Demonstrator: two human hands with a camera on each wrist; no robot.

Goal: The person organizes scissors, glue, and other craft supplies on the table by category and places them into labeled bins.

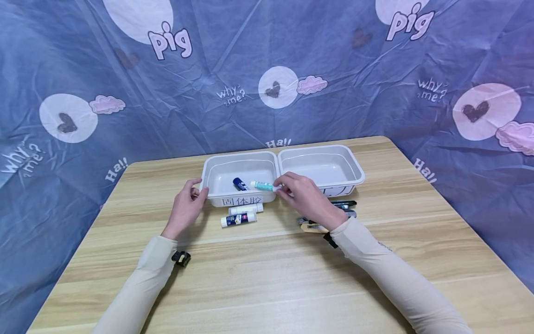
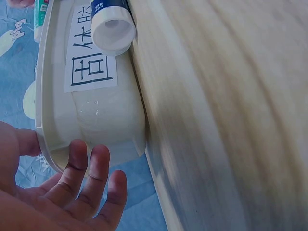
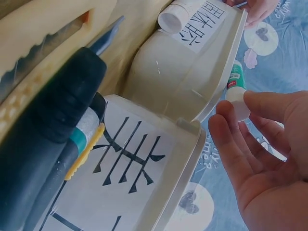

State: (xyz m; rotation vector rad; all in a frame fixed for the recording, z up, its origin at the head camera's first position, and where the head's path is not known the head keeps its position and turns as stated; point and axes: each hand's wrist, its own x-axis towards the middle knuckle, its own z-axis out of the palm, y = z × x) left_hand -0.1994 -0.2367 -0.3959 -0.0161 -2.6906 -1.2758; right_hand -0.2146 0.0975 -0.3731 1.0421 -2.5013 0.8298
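Observation:
My right hand pinches a green glue stick by its white end between thumb and fingertips, above the left white plastic box. In the right wrist view the green glue stick points away past the box rim. At the box's left front corner, my left hand holds the rim with thumb and fingers, the other fingers loosely bent in the left wrist view. A dark blue glue stick lies inside this box. In front of it lie a white glue stick and a blue-and-white one.
A second white box stands against the first on the right, partly behind my right hand. Before it lie a yellow utility knife, a black pen-like tool and other tools, partly hidden by my forearm. Patterned blue cloth hangs behind the wooden table.

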